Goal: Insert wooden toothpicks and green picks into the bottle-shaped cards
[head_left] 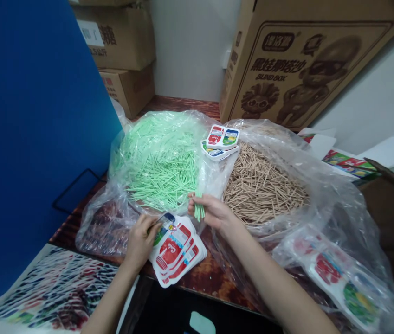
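Observation:
My left hand (pixel 143 241) is closed on the upper left edge of a fanned stack of printed cards (pixel 177 250), red with "Cola" lettering and some green and blue. The stack rests by the table's near edge. My right hand (pixel 210 211) pinches a small bundle of light green sticks (pixel 199 211), upright between thumb and fingers. Behind it lies a clear plastic bag heaped with green sticks (pixel 165 171). To the right, another clear bag holds tan sticks (pixel 262 190). A few more printed cards (pixel 222 135) sit between the two bags.
Wrapped printed cards (pixel 336 278) lie at the right front. A large cardboard box (pixel 301 65) stands behind the bags, with stacked cartons (pixel 123 41) at back left. A blue panel (pixel 36 139) borders the left side. An open carton (pixel 388 218) is at the right.

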Demonstrator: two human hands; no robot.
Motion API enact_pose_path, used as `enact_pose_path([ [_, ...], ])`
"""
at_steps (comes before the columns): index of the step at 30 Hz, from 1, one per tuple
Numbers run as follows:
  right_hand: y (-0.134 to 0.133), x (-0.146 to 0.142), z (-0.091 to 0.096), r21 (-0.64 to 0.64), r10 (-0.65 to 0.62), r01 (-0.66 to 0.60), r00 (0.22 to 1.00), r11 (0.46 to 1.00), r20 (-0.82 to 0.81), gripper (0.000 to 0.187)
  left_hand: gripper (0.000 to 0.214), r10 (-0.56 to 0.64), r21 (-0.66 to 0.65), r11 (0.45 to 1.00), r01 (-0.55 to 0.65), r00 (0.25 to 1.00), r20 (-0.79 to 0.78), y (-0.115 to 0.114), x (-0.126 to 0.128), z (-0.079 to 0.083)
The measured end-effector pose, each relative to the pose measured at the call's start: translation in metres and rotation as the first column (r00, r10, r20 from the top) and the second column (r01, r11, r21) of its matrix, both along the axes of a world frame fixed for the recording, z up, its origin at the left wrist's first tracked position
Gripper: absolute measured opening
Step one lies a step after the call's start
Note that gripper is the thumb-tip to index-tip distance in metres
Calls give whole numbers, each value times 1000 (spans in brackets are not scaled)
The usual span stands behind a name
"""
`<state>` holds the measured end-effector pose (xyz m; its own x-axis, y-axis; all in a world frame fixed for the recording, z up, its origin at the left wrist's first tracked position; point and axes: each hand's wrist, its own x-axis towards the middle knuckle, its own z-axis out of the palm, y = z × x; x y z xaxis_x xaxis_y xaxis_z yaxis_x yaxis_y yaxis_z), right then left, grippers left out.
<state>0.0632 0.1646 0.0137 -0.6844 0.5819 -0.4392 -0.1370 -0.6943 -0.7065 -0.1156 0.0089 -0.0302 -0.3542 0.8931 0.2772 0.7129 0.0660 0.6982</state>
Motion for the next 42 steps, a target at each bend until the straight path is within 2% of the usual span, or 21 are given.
enact_pose_path([
  [2, -18, 16, -5, -145, -18, 13, 999, 989, -31, 13, 12, 29, 4, 1000, -29, 1000, 1, -1, -1, 0],
  [4, -34, 31, -11, -127, -65, 60, 997, 990, -35, 13, 14, 35, 19, 999, -35, 999, -7, -2, -3, 1],
  [6, -48, 43, -18, 40, -157, 158, 987, 987, -33, 12, 16, 20, 38, 999, -19, 1000, -24, -5, -5, 0],
  [7, -55, 48, -21, 167, -208, 208, 978, 964, -20, 12, 16, 13, 47, 999, -11, 999, -37, -5, -6, 0],
  [9, -68, 58, -30, 428, -281, 235, 958, 873, 48, 12, 17, 7, 54, 999, -4, 998, -63, -6, -8, 0],
  [11, -80, 66, -40, 613, -318, 169, 937, 772, 142, 14, 18, 5, 52, 999, 0, 996, -85, -5, -9, 0],
  [13, -88, 72, -47, 704, -345, 113, 918, 701, 196, 16, 20, -2, 42, 999, 5, 996, -90, -4, -9, 1],
  [15, -93, 76, -51, 740, -368, 101, 907, 665, 207, 18, 21, -3, 25, 1000, 5, 997, -73, -2, -8, 2],
  [17, -96, 78, -52, 752, -370, 92, 905, 653, 210, 19, 22, 23, 17, 1000, -23, 999, -30, -1, -7, 4],
  [20, -97, 79, -52, 760, -348, 70, 913, 646, 212, 19, 22, 147, 16, 989, -149, 985, 94, 0, -8, 5],
  [23, -98, 80, -53, 766, -334, 61, 920, 640, 207, 19, 27, 274, -75, 962, -264, 920, 281, 0, -10, 5],
  [26, -98, 81, -56, 774, -332, 61, 923, 630, 197, 20, 35, 297, -174, 954, -243, 839, 456, 0, -11, 5],
  [29, -98, 81, -57, 781, -325, 60, 927, 621, 188, 20, 40, 257, -189, 965, -182, 801, 540, 1, -9, 7],
  [32, -99, 80, -58, 780, -329, 61, 925, 622, 189, 20, 35, 244, -203, 966, -161, 827, 506, 0, -8, 9],
  [35, -100, 79, -57, 783, -336, 57, 921, 620, 199, 20, 27, 243, -198, 964, -179, 894, 377, -1, -9, 11],
  [38, -100, 78, -56, 785, -340, 51, 917, 618, 209, 20, 25, 203, -130, 976, -176, 947, 249, -4, -10, 15],
  [42, -100, 78, -56, 788, -342, 43, 914, 615, 217, 19, 25, 146, -37, 989, -142, 978, 147, -5, -7, 25],
])
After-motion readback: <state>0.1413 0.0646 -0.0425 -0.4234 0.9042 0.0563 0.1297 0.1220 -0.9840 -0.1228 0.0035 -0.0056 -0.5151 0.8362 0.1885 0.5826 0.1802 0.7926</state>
